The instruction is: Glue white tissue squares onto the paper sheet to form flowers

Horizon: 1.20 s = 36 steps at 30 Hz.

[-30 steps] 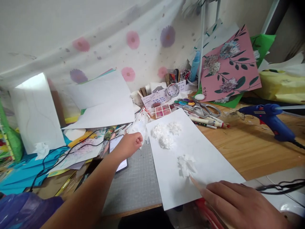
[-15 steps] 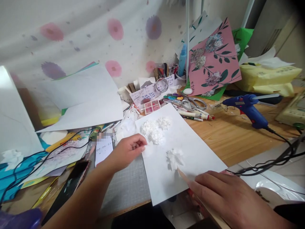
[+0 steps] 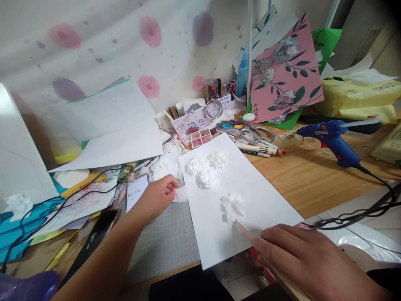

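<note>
My left hand [image 3: 160, 195] is closed beside the left edge of a white paper sheet [image 3: 266, 205]. A small piece of white tissue paper [image 3: 181, 194] sticks out from its fingertips. At the lower right, my right hand [image 3: 300, 253] is wrapped round a pointed wooden stick [image 3: 242, 230]. The stick's tip touches, or nearly touches, the lower edge of a loose cluster of white tissue petals [image 3: 232, 207] on the sheet. Higher up on the same sheet lie three ruffled white paper flower heads [image 3: 206, 178].
A blue glue gun [image 3: 336, 136] lies on the wooden table at right, near scissors [image 3: 255, 133] and several pens. Behind stands a pink card with flowers [image 3: 290, 71]. A phone showing a timer [image 3: 136, 193] and black cables lie at left, on a cluttered surface.
My left hand has drawn back left, off the sheet's edge, with the piece of tissue paper. My right hand and the stick hold nearly the same place; the view has shifted slightly.
</note>
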{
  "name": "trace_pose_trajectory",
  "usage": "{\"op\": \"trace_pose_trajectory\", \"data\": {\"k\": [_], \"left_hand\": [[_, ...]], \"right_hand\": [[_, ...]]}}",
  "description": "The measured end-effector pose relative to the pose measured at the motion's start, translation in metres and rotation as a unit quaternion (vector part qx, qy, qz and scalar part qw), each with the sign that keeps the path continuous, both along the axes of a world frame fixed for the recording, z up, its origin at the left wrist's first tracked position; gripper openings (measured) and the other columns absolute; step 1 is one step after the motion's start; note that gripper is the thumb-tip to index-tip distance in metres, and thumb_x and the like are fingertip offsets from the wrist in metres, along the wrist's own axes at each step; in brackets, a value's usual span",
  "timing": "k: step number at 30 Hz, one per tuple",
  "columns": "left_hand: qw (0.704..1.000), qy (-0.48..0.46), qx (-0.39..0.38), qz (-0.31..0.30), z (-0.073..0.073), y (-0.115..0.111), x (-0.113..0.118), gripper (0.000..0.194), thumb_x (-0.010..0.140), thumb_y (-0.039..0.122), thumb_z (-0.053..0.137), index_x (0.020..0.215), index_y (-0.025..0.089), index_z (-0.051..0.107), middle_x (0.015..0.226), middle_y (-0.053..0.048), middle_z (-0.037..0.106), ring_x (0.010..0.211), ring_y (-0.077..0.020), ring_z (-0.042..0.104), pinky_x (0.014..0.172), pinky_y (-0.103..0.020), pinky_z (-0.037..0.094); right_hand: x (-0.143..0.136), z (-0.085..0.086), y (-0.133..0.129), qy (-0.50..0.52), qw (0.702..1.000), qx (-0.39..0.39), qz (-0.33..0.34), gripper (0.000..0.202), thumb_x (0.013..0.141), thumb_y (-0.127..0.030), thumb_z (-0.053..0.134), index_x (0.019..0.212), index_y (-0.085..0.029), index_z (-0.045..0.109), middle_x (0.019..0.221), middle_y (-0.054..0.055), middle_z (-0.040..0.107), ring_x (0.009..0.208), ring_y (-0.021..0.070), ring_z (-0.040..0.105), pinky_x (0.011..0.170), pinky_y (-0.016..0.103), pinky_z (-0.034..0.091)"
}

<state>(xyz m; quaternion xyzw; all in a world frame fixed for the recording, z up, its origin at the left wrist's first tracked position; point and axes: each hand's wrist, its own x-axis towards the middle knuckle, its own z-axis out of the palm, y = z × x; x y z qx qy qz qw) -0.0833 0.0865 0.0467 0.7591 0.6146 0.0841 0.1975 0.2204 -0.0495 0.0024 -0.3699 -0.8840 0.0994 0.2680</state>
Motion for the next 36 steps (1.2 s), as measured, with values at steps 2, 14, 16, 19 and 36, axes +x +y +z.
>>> {"op": "trace_pose_trajectory", "data": {"k": [2,14,16,19,36], "left_hand": [[1.000,0.020,0.014,0.006,0.001,0.000,-0.003,0.014,0.073,0.024,0.048,0.084,0.022,0.057,0.075,0.001,0.061,0.070,-0.0164,0.058,0.067,-0.027,0.045],[0.976,0.179,0.107,0.054,0.030,0.005,-0.023,0.008,0.074,0.026,0.053,0.074,0.021,0.059,0.072,-0.002,0.063,0.068,-0.0208,0.057,0.063,-0.030,0.038],[0.970,0.195,0.134,0.057,0.037,0.005,-0.023,0.010,0.076,0.026,0.052,0.075,0.020,0.060,0.075,-0.003,0.062,0.071,-0.0221,0.057,0.065,-0.031,0.037],[0.973,0.158,0.169,0.025,0.042,-0.006,-0.008,0.014,0.081,0.028,0.051,0.083,0.022,0.063,0.082,-0.001,0.065,0.074,-0.0193,0.059,0.069,-0.030,0.040],[0.971,-0.226,0.012,-0.078,-0.029,-0.067,0.111,0.011,0.077,0.012,0.058,0.072,0.020,0.062,0.083,0.000,0.057,0.080,-0.0146,0.056,0.071,-0.028,0.045]], "right_hand": [[0.000,-0.001,0.000,-0.001,1.000,-0.002,0.002,0.031,0.098,-0.035,0.027,0.104,-0.020,0.053,0.081,0.003,0.059,0.064,0.0204,0.055,0.054,0.032,0.037],[-0.001,0.000,-0.002,-0.014,1.000,-0.009,0.003,0.026,0.097,-0.033,0.030,0.103,-0.021,0.052,0.079,0.004,0.059,0.063,0.0201,0.054,0.053,0.032,0.034],[0.000,0.001,-0.002,-0.009,1.000,-0.018,0.001,0.023,0.095,-0.032,0.034,0.102,-0.021,0.053,0.080,0.005,0.059,0.065,0.0204,0.054,0.054,0.032,0.035],[0.000,0.004,-0.003,-0.011,1.000,-0.029,-0.003,0.020,0.091,-0.024,0.038,0.105,-0.020,0.053,0.082,0.006,0.060,0.067,0.0207,0.055,0.056,0.032,0.037],[0.001,0.013,-0.002,-0.040,0.997,0.066,-0.026,0.027,0.095,-0.021,0.037,0.111,-0.014,0.058,0.080,0.005,0.064,0.061,0.0168,0.056,0.053,0.032,0.038]]}}
